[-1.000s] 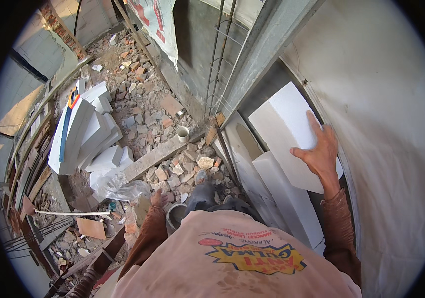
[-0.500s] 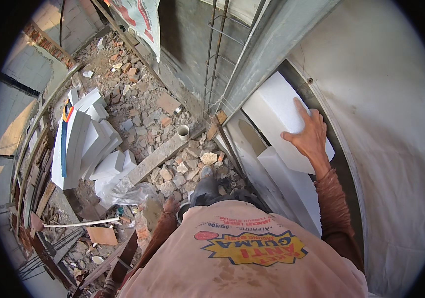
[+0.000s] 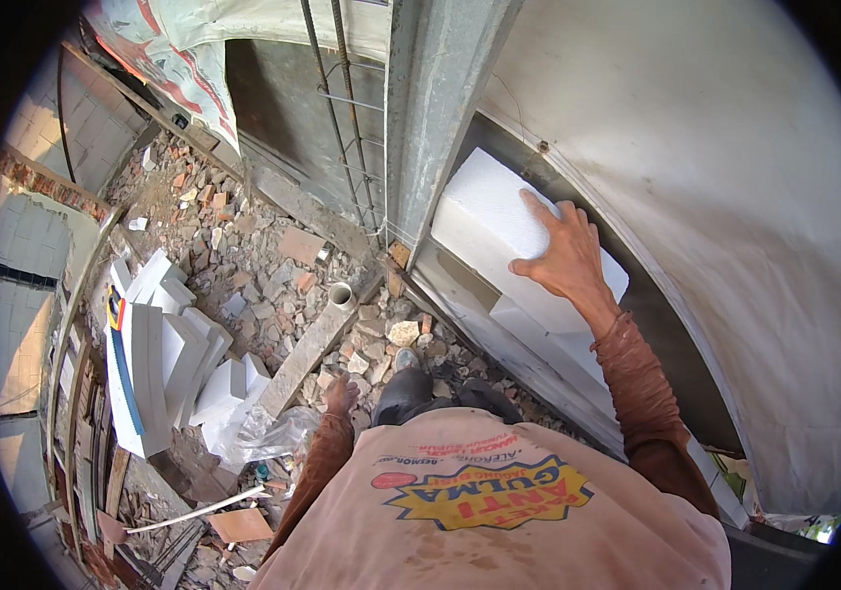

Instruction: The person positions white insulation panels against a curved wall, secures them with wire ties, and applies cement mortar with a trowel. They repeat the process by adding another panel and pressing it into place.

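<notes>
A white lightweight concrete block (image 3: 484, 202) lies on top of a low wall of similar white blocks (image 3: 509, 315), its far end close against the grey column. My right hand (image 3: 566, 254) spans the top of this block near its near end, thumb on one edge and fingers spread toward the other. My left hand (image 3: 342, 395) hangs low beside my leg over the rubble, holding nothing that I can see, its fingers loosely apart.
Upright grey column (image 3: 440, 108) and steel rebar (image 3: 347, 108) stand ahead. At left, a blue-bladed handsaw (image 3: 123, 369) leans on stacked white blocks (image 3: 150, 379). Rubble (image 3: 243, 226), a pipe stub (image 3: 342, 295), a plank (image 3: 304, 356) and clear plastic (image 3: 268, 433) lie around. A pale sheet (image 3: 696, 157) hangs right.
My view has turned to the right. The block under my right hand now sits closer to the column, and my hand has moved with it. My left hand shows farther forward.
</notes>
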The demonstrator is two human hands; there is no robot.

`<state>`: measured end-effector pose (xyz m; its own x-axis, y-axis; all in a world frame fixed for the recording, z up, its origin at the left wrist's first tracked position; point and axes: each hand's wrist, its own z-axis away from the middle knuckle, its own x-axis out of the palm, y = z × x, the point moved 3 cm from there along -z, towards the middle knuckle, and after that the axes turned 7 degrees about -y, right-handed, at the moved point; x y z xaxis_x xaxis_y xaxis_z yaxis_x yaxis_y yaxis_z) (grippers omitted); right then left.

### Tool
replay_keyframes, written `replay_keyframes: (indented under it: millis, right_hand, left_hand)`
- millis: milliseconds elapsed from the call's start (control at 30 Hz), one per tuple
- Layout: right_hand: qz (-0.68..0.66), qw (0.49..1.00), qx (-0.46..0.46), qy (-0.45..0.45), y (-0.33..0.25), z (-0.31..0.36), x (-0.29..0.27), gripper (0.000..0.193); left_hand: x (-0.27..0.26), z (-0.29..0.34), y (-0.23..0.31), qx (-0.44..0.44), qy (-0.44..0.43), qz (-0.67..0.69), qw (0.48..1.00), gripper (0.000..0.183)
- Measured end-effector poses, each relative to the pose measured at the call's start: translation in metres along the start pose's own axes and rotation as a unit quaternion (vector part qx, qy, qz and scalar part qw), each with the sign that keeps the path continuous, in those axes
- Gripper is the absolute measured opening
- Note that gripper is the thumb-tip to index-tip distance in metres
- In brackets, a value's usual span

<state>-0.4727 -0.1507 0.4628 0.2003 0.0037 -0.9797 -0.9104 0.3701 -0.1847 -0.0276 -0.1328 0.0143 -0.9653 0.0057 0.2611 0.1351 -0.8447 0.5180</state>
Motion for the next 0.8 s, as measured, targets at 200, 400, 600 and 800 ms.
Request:
replay_keyframes:
  millis: [200, 400, 600, 800]
  right_hand:
    - [-0.016, 1.0, 0.018, -0.001, 0.004, -0.003, 0.002, 0.096]
    - [-0.023, 1.0, 0.02, 0.0, -0.002, -0.015, 0.007, 0.096]
    - [-0.046, 0.999, 0.016, 0.019, -0.012, -0.03, 0.014, 0.088]
    - [-0.072, 0.995, -0.017, 0.072, -0.02, -0.04, 0.025, 0.085]
  left_hand:
    - [0.05, -0.016, 0.027, 0.023, -0.043, -0.091, 0.995, 0.03]
    - [0.152, 0.011, 0.062, 0.02, -0.178, -0.192, 0.965, 0.049]
    - [0.282, 0.044, 0.097, 0.0, -0.372, -0.129, 0.919, 0.094]
    - [0.364, 0.035, 0.11, 0.033, -0.382, 0.021, 0.923, 0.104]
